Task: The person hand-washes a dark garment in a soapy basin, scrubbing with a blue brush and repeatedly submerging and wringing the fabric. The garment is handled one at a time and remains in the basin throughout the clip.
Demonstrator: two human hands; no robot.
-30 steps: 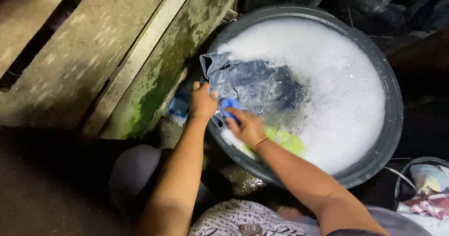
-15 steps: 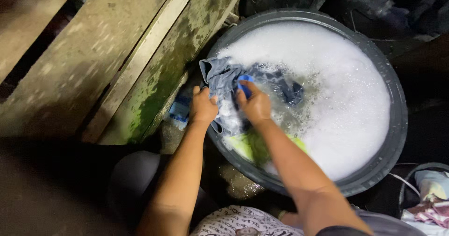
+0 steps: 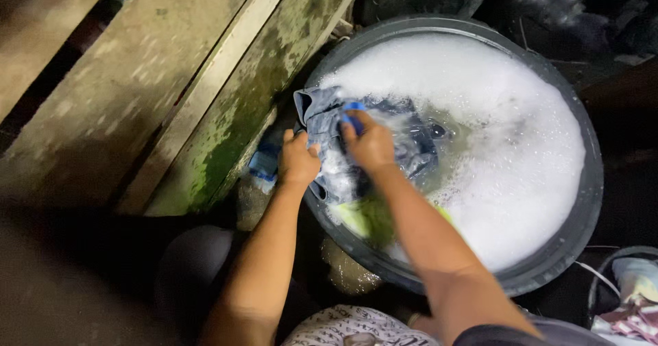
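A large dark round basin [image 3: 586,202] holds soapy white foam [image 3: 507,133]. A wet blue-grey garment [image 3: 411,140] lies over the basin's near-left rim. My left hand [image 3: 298,161] grips the garment's edge at the rim. My right hand [image 3: 370,144] presses a small blue scrubbing brush [image 3: 353,113] down on the cloth. A yellow-green item [image 3: 363,216] shows in the water under my right forearm; I cannot tell what it is.
Mossy wooden planks [image 3: 205,92] slope along the left. A small blue-and-white packet [image 3: 264,164] lies by the planks beside the basin. A second container with cloth [image 3: 634,291] sits at the lower right. Dark clutter fills the top right.
My right hand has pushed the brush up the garment, away from me, in a scrubbing stroke. My left hand has stayed at the rim holding the cloth.
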